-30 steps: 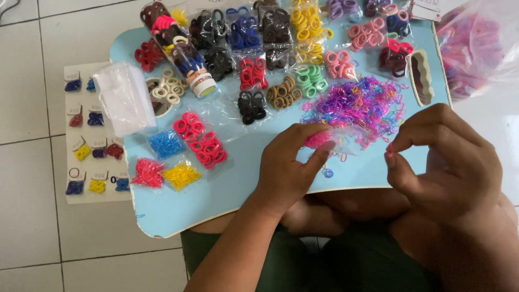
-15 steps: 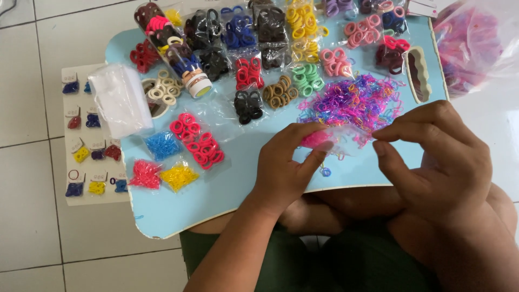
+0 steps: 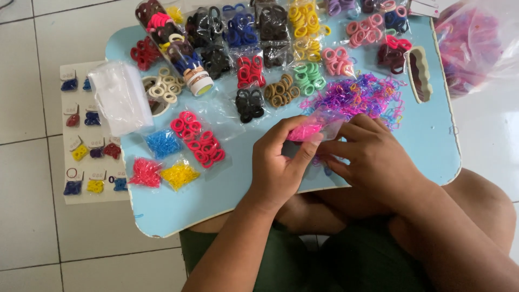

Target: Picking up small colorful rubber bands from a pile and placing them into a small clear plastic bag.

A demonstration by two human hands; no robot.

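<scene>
Small clear bag of pink bands (image 3: 309, 130) pinched between left hand (image 3: 281, 165) and right hand (image 3: 373, 157), fingers of both closed on it, above light-blue lap table (image 3: 227, 186), near loose purple-pink band heap (image 3: 357, 97).

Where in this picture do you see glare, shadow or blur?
Head view: daylight glares off the floor tiles at right; both hands, left and right, are dim and shadowed; the clear bag at top right looks soft and hazy; the tray is evenly lit.
</scene>
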